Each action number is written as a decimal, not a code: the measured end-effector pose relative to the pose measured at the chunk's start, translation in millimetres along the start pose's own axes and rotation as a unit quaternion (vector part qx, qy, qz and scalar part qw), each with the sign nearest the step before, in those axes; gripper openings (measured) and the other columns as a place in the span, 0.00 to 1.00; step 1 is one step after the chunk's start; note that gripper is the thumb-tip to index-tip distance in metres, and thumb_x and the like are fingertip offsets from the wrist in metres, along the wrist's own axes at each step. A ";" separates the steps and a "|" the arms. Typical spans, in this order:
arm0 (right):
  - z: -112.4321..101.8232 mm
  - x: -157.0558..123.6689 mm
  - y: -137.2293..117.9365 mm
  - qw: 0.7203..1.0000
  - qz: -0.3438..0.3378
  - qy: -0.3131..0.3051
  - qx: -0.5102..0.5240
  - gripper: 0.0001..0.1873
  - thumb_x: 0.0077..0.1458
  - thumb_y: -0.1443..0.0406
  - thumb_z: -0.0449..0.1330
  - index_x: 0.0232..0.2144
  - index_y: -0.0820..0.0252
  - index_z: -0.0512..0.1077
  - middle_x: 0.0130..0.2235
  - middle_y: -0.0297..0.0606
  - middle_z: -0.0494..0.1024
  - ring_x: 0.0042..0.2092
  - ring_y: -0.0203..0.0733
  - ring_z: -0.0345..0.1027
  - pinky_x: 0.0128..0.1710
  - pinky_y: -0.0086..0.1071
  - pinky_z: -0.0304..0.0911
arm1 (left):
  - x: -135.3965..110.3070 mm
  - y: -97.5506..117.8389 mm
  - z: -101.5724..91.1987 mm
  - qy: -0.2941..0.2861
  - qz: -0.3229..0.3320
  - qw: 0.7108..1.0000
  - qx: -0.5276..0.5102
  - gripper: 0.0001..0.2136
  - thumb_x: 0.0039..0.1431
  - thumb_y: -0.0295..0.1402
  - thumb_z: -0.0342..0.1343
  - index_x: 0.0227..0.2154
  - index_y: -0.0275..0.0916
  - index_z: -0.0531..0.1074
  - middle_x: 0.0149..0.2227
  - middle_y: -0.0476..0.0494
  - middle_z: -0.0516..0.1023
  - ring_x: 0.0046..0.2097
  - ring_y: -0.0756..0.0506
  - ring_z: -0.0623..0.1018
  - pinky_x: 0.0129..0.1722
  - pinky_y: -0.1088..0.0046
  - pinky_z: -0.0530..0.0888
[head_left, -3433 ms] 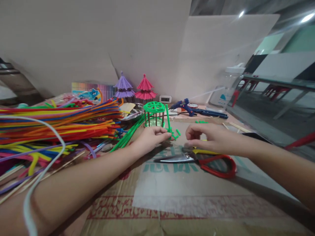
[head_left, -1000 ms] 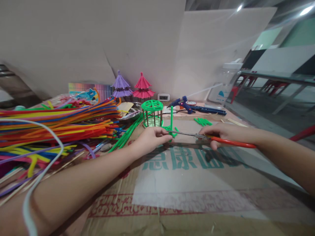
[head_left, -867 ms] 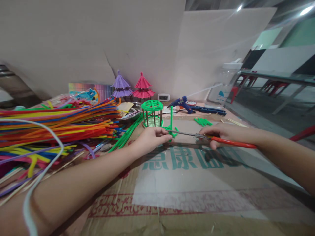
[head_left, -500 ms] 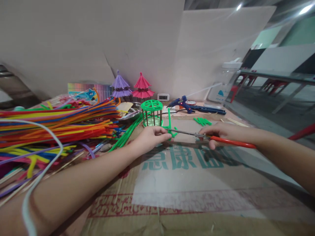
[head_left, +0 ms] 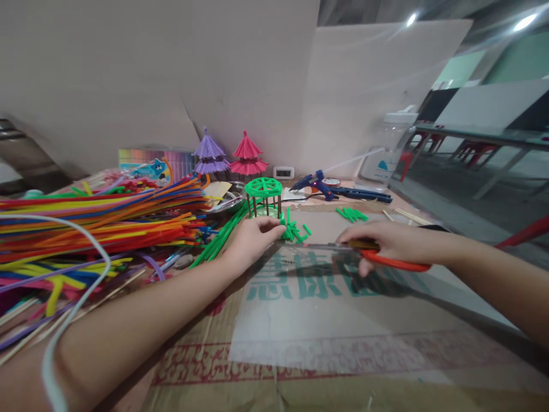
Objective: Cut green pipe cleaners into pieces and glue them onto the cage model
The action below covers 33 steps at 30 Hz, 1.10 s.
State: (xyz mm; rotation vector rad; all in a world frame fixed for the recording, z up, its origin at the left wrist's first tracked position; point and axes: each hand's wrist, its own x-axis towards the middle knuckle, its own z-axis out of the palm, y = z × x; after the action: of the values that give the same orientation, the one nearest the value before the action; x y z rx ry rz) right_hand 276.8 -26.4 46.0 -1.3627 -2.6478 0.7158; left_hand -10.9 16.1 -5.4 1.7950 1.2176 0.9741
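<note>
My left hand (head_left: 257, 234) is closed in a pinch on a green pipe cleaner, mostly hidden at the fingertips. Just beyond them lies a small heap of short green pipe-cleaner pieces (head_left: 294, 230). Behind this hand stands a small round frame (head_left: 263, 187) with a green spoked top on brown posts. My right hand (head_left: 386, 243) grips red-handled scissors (head_left: 397, 262), whose blurred blades point left, toward the left hand, low over the sheet. Another little group of cut green pieces (head_left: 351, 214) lies beyond the right hand.
Long coloured pipe cleaners (head_left: 98, 200) are piled at the left, with a white cable (head_left: 100, 246) across them. Purple (head_left: 209, 150) and pink (head_left: 247, 153) roofed models stand behind. A blue glue gun (head_left: 317, 183), pliers (head_left: 364, 194) and a clear bottle (head_left: 381, 157) are at back right.
The upright green strip by my left fingers is gone, and more short pieces lie there. My right hand and the scissors have dropped lower, and the blades have moved off the left fingertips.
</note>
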 end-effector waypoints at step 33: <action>-5.2 177.2 -27.7 0.967 0.196 -0.005 -0.162 0.22 0.55 0.55 0.54 0.21 0.66 0.77 0.21 0.45 0.75 0.27 0.46 0.70 0.31 0.36 0.60 | -1.3 3.5 2.8 -0.013 0.013 0.996 -0.085 0.11 0.54 0.39 0.58 0.33 0.35 0.76 0.31 0.46 0.77 0.32 0.49 0.73 0.34 0.73 0.69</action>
State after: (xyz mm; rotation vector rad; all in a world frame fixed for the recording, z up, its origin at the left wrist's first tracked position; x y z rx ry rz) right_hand 150.9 101.1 38.0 -2.0077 -2.6118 0.3187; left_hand -7.4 13.5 -3.7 1.6890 1.0643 1.0336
